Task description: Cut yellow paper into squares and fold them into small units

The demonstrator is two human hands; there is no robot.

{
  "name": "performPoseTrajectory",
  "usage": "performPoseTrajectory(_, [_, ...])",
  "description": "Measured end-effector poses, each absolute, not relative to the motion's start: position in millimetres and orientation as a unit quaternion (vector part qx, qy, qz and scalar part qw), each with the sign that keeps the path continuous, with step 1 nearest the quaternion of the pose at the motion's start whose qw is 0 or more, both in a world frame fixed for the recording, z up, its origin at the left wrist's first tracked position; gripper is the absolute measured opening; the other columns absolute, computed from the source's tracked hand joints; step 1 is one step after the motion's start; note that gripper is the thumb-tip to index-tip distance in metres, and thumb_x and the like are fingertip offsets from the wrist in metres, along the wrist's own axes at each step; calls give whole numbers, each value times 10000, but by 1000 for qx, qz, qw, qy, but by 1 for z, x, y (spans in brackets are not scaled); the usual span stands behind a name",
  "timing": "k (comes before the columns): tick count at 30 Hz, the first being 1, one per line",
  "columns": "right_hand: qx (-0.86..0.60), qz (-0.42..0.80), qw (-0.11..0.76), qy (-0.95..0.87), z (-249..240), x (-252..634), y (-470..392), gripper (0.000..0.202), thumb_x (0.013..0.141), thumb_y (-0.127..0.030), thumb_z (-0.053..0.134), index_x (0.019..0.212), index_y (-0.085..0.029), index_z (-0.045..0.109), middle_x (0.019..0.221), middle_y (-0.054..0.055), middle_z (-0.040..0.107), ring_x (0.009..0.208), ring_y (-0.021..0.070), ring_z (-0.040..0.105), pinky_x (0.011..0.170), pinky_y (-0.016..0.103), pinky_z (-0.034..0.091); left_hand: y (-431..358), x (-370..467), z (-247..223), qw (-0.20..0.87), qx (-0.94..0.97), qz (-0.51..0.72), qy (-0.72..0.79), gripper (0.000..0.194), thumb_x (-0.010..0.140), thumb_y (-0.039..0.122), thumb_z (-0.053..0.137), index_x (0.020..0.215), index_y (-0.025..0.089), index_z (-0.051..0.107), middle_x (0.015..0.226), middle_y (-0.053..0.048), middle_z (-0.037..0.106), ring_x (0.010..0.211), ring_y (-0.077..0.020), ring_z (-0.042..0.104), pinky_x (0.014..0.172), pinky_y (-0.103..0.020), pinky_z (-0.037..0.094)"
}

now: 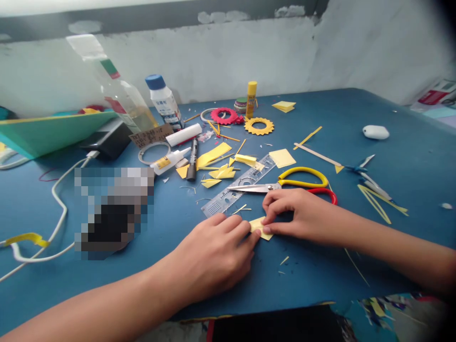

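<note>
A small pale yellow paper piece lies near the table's front edge, between my hands. My left hand has its fingers bent and pressed together on the paper's left side. From the right, my right hand pinches the paper's upper right part between thumb and fingertips. Just beyond my hands, scissors with one yellow and one red handle lie with their blades over a clear ruler. A square of yellow paper rests by the ruler's far end.
Folded yellow scraps, a black marker and a glue bottle lie ahead. Farther back are a glue stick, red and yellow toothed rings, and bottles. A blurred object and white cable are left; a wooden stick is right.
</note>
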State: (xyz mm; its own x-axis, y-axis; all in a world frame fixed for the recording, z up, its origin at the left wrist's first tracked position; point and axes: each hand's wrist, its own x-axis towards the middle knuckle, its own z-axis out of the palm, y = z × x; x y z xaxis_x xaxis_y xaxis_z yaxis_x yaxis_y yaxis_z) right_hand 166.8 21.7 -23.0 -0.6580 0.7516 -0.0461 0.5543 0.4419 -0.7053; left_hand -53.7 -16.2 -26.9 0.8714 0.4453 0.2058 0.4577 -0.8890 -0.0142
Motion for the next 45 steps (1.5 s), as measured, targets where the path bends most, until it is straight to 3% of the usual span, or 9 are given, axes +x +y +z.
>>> performPoseTrajectory(8, [-386, 355, 143, -839, -23, 167, 24, 69, 791, -229, 667, 758, -187, 710, 852, 26, 624, 794, 147, 588, 722, 278, 466, -26, -52, -32, 39, -972, -113, -202, 234, 922, 163, 415, 1044, 74, 594, 993, -139, 640, 925, -233, 613, 744, -343, 545])
performPoseTrajectory(19, [-397, 369, 143, -828, -22, 166, 24, 62, 780, -243, 669, 740, -203, 695, 859, 7, 642, 815, 147, 592, 729, 273, 457, -33, -48, -30, 58, -968, -108, -218, 287, 923, 157, 423, 1107, 25, 599, 1002, -133, 649, 893, -260, 627, 676, -367, 567])
performPoseTrajectory(23, [-397, 368, 138, -829, -22, 166, 23, 67, 791, -243, 662, 742, -200, 679, 869, 1, 630, 818, 141, 582, 735, 273, 449, -37, -50, -31, 65, -969, -79, -226, 279, 904, 143, 446, 1111, 51, 609, 1092, -142, 641, 981, -276, 614, 734, -367, 566])
performPoseTrajectory(28, [-424, 351, 136, -824, -23, 161, 20, 146, 796, -294, 677, 731, -174, 627, 826, 9, 591, 783, 148, 556, 691, 281, 431, -43, -54, -29, 86, -970, -47, -220, 398, 891, 145, 444, 1255, 3, 522, 1259, -194, 583, 1128, -313, 572, 834, -367, 554])
performPoseTrajectory(37, [-416, 352, 135, -827, -24, 161, 18, 130, 798, -250, 682, 728, -172, 606, 825, 4, 572, 804, 149, 533, 722, 281, 412, -49, -56, -35, 113, -956, -150, -226, 282, 890, 151, 498, 1100, 22, 635, 1130, -175, 670, 1024, -313, 650, 756, -366, 585])
performPoseTrajectory(45, [-412, 354, 132, -829, -25, 161, 18, 127, 805, -265, 674, 743, -181, 601, 843, 4, 568, 821, 154, 529, 725, 283, 411, -43, -55, -35, 80, -955, -151, -245, 255, 879, 167, 526, 1074, 53, 646, 1136, -146, 676, 1013, -287, 656, 732, -349, 594])
